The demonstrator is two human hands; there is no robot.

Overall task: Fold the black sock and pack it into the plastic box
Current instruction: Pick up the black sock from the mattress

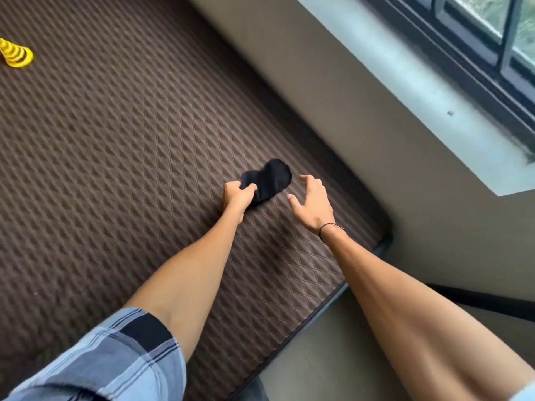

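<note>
— Head view, item one?
— Black sock (267, 178), lying flat on the brown quilted mat (115, 140), its near end pinched in the left hand (236, 195), fingers closed on the fabric; the rest of it spreads away from that hand, toward the wall.

— Item two?
— Right hand (311, 202), fingers spread apart, holding nothing, just beside the sock's right edge; whether a fingertip touches it, I cannot tell. Thin black band at its wrist.

— Other stock?
— Yellow-and-black striped object (16, 55), well apart, far beyond the left hand. Window sill (405, 76) beyond the right hand.
</note>
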